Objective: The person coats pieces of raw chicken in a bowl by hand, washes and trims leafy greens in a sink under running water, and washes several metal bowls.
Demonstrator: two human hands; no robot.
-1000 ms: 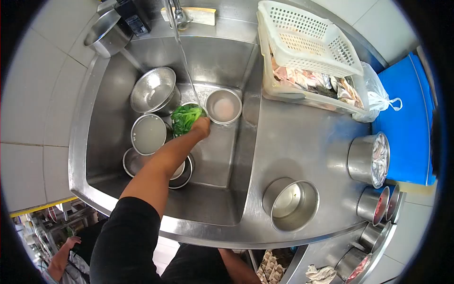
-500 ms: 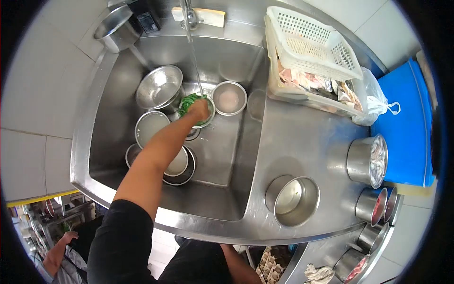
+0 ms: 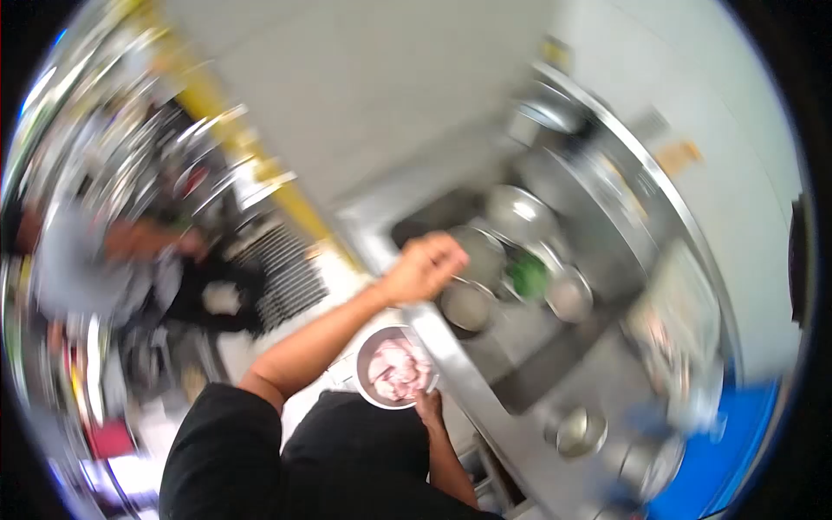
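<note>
My left hand [image 3: 425, 269] is raised over the sink's front edge, smeared by motion; its fingers look curled, and I see nothing in them. Low by my body, my right hand [image 3: 428, 407] grips the rim of a round metal bowl [image 3: 359, 374]. Pale pink pieces that look like raw meat [image 3: 399, 368] fill it. Beyond my left hand, inside the sink [image 3: 555, 347], leafy greens [image 3: 528, 276] sit in a bowl. Around them stand a shiny bowl [image 3: 520, 217], a bowl with pale contents [image 3: 569, 295] and a pot of cloudy liquid [image 3: 468, 308].
Right of the sink, a metal pot [image 3: 579, 432] rests on the counter, near a white plastic crate [image 3: 685, 303] and a blue bin [image 3: 745, 433]. Another person [image 3: 104, 260] is at the left, by a dark floor grating [image 3: 282, 273]. Much of the scene is blurred.
The view has swung to the left. My left hand has come out of the bowl of greens, back to the sink's front edge. My right hand and the meat bowl have come into sight.
</note>
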